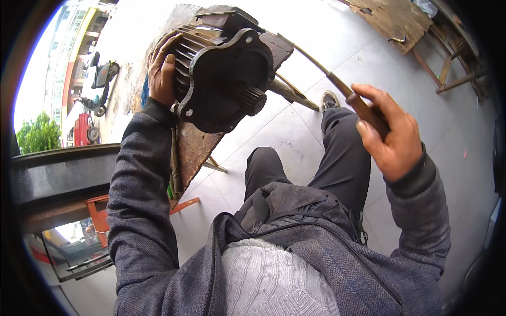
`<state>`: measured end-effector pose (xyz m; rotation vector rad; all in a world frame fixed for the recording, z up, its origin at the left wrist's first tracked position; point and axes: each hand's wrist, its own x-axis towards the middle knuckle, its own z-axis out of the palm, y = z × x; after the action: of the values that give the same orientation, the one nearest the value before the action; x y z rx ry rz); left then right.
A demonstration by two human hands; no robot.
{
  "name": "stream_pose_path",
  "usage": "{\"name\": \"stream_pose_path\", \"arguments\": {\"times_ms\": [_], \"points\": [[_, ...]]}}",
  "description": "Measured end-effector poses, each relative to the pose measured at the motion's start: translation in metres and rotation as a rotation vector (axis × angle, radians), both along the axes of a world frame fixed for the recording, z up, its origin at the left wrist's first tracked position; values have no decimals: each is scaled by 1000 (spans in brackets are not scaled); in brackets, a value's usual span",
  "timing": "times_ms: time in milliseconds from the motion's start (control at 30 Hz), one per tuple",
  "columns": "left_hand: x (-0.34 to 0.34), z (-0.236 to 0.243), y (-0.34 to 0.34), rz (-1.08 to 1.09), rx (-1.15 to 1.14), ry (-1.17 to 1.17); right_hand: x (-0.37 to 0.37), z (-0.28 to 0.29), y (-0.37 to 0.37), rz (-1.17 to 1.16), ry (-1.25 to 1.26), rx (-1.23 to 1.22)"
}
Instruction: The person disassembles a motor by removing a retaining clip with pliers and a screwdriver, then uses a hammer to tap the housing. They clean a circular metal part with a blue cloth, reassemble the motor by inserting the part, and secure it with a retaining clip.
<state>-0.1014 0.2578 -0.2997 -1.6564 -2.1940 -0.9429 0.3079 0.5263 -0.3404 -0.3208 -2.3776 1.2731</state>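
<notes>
Head view: a wide fisheye picture is looking down on a seated person's lap, two arms and a bench.
Left hand (pixel 162 71): at the upper left of the frame, it is gripping the finned side of a motor housing, its thumb lying against the fins.
Motor housing (pixel 203 68): dark and grimy, it is filling the upper centre-left, its wavy flange and hollow end facing the viewer; a toothed shaft (pixel 253 100) is sticking out toward the lower right of the hollow.
Right hand (pixel 387 129): right of centre, it is closing around the brown handle of a screwdriver-like tool.
Screwdriver-like tool (pixel 358 105): it is slanting up and left, its thin tip ending near the housing's right edge; whether the two are touching is unclear.
Bench (pixel 196 150): worn and wooden, it is supporting the housing, its edge showing below it.
Floor (pixel 290 139): pale tiles are spreading across the centre and right.
Wooden table (pixel 392 23): another worn top is standing at the upper right.
Street side: a scooter (pixel 103 79) is standing at the upper left, above a red vehicle (pixel 83 130) and a green bush (pixel 39 134).
</notes>
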Motion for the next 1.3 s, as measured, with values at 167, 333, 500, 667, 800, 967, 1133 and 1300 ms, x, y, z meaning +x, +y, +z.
{"name": "stream_pose_path", "arguments": {"times_ms": [167, 333, 500, 667, 800, 967, 1133, 1300], "points": [[-1, 1, 2, 15, -7, 18, -14, 19, -14, 20, 29, 3], [4, 2, 3, 40, -10, 11, -32, 14, -22, 8, 79, 9], [5, 2, 4, 41, 11, -25, -39, 8, -25, -2, 80, 11], [4, 1, 5, 14, 37, -35, -49, 9, -30, 0, 129, 76], [2, 2, 3, 31, 7, -23, -48, 21, -41, -37, 122, 432], [-2, -1, 1, 39, 0, 3, -48, 41, -35, 15, 36, 391], [-2, 0, -1, 29, -15, 71, -52, 55, -20, 101, -355, -827], [1, 3, 0, 47, -18, 91, -51, 50, -29, 91, -230, -557]]}}
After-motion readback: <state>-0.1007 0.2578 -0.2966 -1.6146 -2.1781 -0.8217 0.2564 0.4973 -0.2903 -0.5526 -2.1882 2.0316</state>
